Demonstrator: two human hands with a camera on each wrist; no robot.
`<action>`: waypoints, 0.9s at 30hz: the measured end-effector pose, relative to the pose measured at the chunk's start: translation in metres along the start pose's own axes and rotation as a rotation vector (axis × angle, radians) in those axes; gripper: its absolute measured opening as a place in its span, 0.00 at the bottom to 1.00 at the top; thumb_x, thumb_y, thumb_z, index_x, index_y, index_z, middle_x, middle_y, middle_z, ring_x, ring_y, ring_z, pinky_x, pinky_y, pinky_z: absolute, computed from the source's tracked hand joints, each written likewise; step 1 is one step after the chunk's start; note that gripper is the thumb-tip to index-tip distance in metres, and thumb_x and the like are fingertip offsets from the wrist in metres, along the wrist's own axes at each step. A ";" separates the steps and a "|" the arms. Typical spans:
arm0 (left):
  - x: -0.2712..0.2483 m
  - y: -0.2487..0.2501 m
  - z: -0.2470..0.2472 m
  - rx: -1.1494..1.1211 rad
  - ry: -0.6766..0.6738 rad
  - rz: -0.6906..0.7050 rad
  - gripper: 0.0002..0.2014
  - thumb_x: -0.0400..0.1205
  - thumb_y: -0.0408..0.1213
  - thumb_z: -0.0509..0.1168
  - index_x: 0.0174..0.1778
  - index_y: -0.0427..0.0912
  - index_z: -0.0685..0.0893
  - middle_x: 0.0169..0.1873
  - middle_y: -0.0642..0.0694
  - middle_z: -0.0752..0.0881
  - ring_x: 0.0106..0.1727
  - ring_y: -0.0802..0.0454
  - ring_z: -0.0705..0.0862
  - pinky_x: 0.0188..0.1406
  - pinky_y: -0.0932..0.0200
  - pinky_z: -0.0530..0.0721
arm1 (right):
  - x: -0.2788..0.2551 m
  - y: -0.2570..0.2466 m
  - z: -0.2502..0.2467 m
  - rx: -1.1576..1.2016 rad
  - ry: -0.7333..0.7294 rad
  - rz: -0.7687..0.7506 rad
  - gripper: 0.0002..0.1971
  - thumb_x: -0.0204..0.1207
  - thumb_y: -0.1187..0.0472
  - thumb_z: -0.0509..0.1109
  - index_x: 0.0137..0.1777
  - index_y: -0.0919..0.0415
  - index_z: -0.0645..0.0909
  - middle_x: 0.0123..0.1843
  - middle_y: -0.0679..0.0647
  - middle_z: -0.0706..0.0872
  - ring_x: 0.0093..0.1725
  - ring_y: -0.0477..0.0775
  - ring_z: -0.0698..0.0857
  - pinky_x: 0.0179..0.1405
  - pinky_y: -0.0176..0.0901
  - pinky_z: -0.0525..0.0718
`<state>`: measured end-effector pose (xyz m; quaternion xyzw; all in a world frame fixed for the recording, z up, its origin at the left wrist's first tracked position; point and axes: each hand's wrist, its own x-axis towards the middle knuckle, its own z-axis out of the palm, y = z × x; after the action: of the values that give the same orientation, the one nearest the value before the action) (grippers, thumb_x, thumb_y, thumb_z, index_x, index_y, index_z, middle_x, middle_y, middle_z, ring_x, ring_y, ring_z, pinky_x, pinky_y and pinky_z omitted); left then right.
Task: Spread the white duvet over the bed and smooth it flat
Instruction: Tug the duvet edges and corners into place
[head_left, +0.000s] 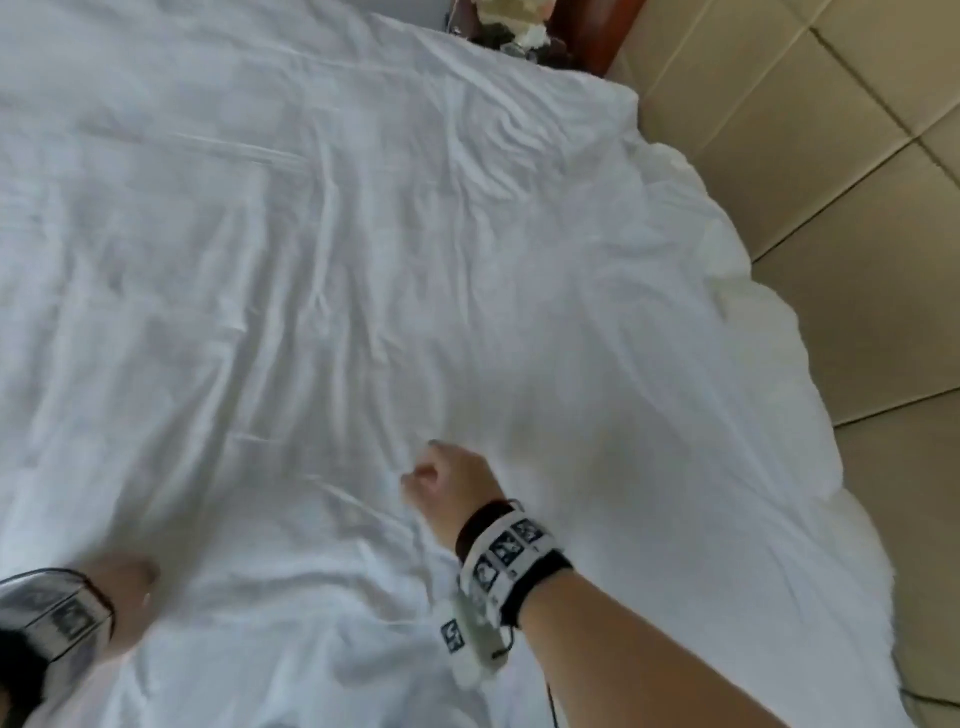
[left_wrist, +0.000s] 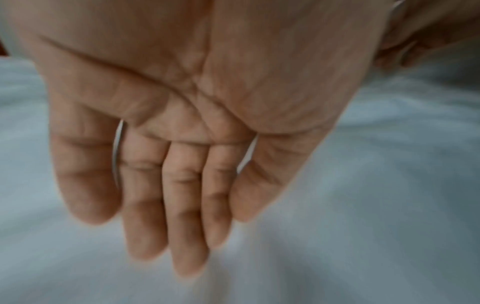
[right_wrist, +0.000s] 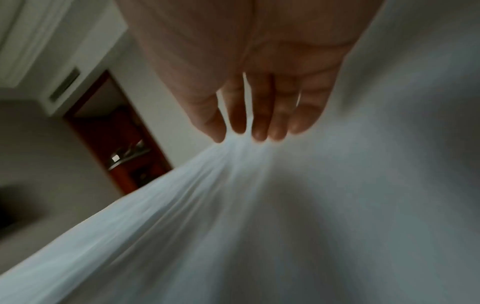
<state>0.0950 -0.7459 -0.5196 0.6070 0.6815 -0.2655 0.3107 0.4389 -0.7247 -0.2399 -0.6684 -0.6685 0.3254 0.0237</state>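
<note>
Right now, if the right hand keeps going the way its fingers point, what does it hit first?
Only more white duvet. The right hand pinches a fold of it, fingers pointing up the bed. The cluttered nightstand sits far beyond; depth is unclear.

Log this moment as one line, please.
duvet: spread, wrinkled | left hand: open, flat above cloth | right hand: pinching a fold
</note>
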 end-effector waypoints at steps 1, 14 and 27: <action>-0.052 0.039 -0.064 0.072 0.044 0.024 0.27 0.78 0.58 0.57 0.71 0.49 0.77 0.72 0.46 0.79 0.73 0.50 0.77 0.75 0.55 0.71 | 0.019 0.029 -0.044 -0.053 0.182 0.027 0.12 0.78 0.52 0.67 0.55 0.59 0.78 0.57 0.56 0.81 0.58 0.58 0.79 0.60 0.51 0.79; -0.104 0.336 -0.195 -0.014 0.184 0.158 0.51 0.67 0.73 0.56 0.82 0.56 0.45 0.83 0.42 0.51 0.83 0.38 0.54 0.82 0.40 0.53 | 0.093 0.193 -0.208 -0.286 0.403 0.446 0.34 0.75 0.40 0.66 0.76 0.56 0.61 0.69 0.60 0.74 0.68 0.64 0.74 0.64 0.58 0.73; -0.090 0.321 -0.228 -0.094 0.212 0.066 0.50 0.68 0.78 0.53 0.79 0.65 0.33 0.83 0.50 0.33 0.83 0.32 0.42 0.73 0.23 0.62 | 0.072 0.282 -0.307 -0.109 0.607 0.598 0.16 0.82 0.51 0.59 0.54 0.64 0.80 0.58 0.67 0.85 0.52 0.64 0.81 0.51 0.48 0.77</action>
<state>0.3971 -0.5977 -0.2954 0.6388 0.7018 -0.1571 0.2735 0.8227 -0.5652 -0.1589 -0.8985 -0.4242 0.0704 0.0885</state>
